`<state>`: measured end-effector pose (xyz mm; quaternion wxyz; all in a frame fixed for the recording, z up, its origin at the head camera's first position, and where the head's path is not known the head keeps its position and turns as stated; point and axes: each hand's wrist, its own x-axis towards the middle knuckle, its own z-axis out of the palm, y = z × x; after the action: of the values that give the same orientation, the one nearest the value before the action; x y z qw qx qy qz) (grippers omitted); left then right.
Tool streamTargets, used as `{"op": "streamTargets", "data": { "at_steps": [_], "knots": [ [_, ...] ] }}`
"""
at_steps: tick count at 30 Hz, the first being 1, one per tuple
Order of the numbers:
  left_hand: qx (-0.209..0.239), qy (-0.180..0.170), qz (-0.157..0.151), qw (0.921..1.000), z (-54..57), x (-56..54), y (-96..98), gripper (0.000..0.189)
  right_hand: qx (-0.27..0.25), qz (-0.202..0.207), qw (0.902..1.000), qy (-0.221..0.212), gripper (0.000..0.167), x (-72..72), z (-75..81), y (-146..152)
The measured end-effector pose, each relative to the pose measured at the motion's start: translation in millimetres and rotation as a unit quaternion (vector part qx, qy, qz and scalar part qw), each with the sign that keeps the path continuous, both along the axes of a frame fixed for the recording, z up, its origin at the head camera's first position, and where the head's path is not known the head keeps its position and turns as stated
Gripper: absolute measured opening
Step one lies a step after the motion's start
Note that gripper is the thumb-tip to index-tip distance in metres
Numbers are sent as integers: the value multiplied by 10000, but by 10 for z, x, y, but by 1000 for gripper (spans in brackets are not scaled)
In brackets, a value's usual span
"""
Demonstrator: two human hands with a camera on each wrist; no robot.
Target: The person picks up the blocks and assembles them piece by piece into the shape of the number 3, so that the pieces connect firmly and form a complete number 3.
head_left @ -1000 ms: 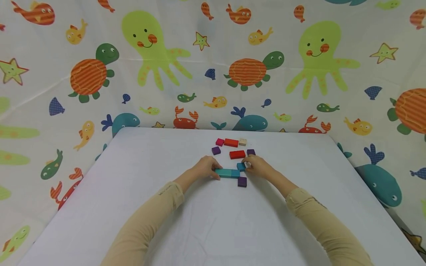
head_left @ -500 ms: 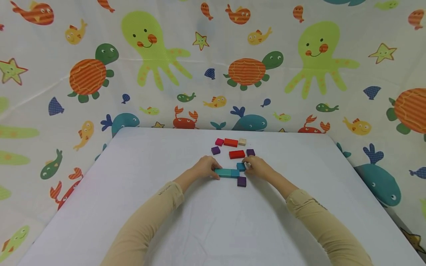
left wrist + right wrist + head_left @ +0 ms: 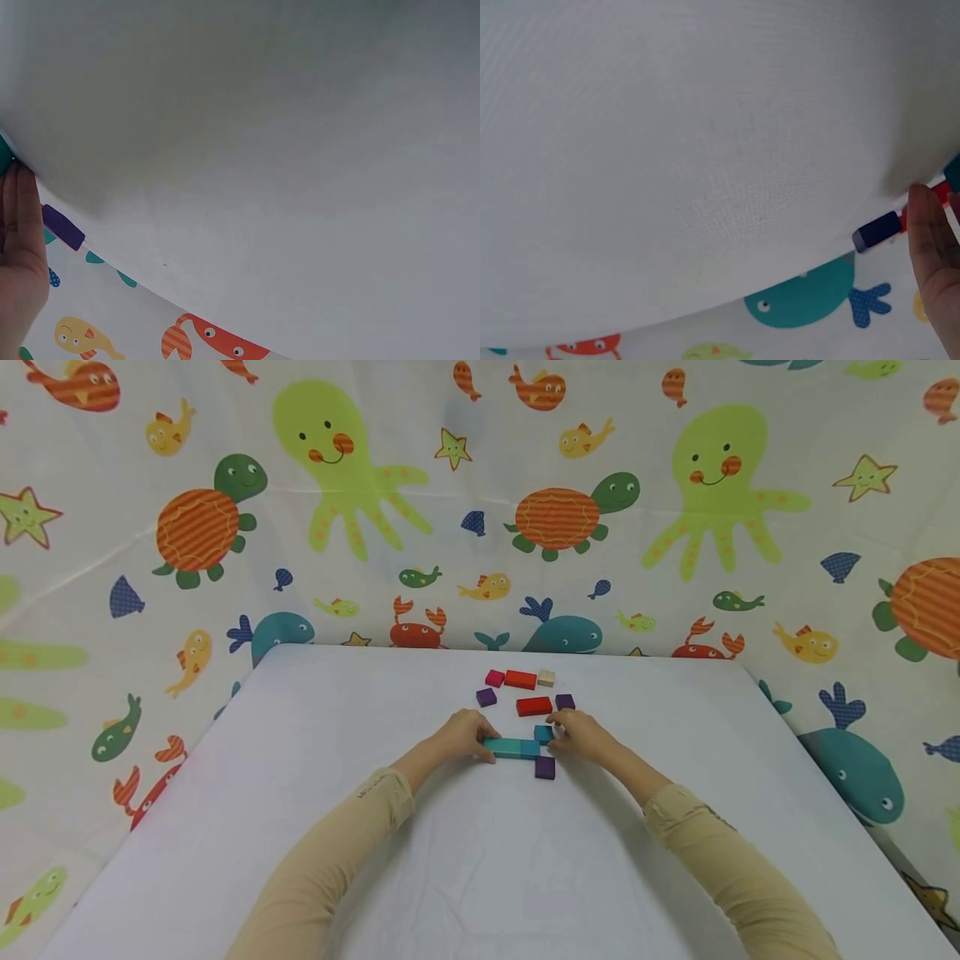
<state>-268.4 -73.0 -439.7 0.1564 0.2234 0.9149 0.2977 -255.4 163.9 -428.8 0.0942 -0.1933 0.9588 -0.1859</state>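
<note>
In the head view my left hand (image 3: 463, 737) holds the left end of a long teal block (image 3: 504, 748), thumb on the near side and fingers on the far side. A square blue block (image 3: 530, 750) joins that block's right end. My right hand (image 3: 583, 735) pinches another small blue block (image 3: 543, 735), just behind the joined pair's right end. A purple block (image 3: 545, 767) lies in front of this end. The left wrist view shows my left hand (image 3: 22, 251) at the teal block's edge (image 3: 4, 154). In the right wrist view, my right hand (image 3: 934, 259) partly hides the blocks.
Behind the hands lie a red block (image 3: 534, 707), a purple block (image 3: 487, 697) and another purple block (image 3: 565, 702). Farther back are a pink block (image 3: 495, 678), a second red block (image 3: 521, 680) and a beige block (image 3: 547, 678). A patterned curtain (image 3: 450, 485) hangs behind the white table (image 3: 480, 877).
</note>
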Motion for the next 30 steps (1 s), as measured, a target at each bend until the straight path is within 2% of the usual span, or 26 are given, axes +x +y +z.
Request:
{"op": "streamTargets", "data": {
  "at_steps": [6,11,15,20,24,30],
  "knots": [
    [25,22,-78,10000,3,-4,-1,40,-34,-98,9999,-37,31,4,-3,-3],
    [-2,-3,-47,10000,0,-10,3,40,-72,-105,9999,-39,35,2,-4,12],
    [4,-6,-63,10000,-2,-13,9,40,-107,62,9998,-173,42,12,28,75],
    [21,-58,-118,9999,-3,-12,10,40,-435,468,9964,-558,33,131,123,189],
    [-11,-52,-85,9999,2,-17,-1,40,-300,794,9936,-747,36,234,124,166],
    [-29,10,-86,10000,7,-22,-8,41,185,697,9963,-458,33,294,65,48]
  ]
}}
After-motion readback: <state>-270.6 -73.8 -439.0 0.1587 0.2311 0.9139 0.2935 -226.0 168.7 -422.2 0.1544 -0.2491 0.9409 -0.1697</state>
